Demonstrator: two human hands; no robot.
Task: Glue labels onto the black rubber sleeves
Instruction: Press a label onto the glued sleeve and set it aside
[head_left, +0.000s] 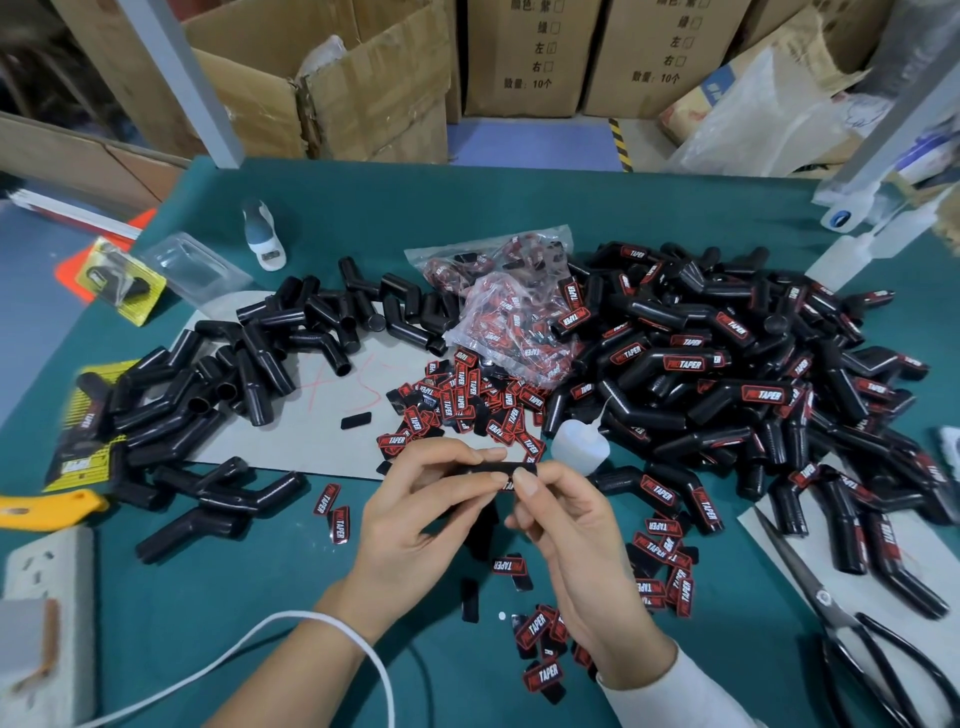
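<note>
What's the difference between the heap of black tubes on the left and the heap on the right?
The right pile carries red-and-black labels on its sleeves; the left pile is plain black, with no labels. The right pile is also clearly larger and heaped more thickly, while the left pile lies thinner and more scattered. Both hold the same bent black rubber sleeves on the green table.

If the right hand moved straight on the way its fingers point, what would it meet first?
The right hand points up-left along the held black rubber sleeve; it would probably meet the left hand's fingertips first.
</note>
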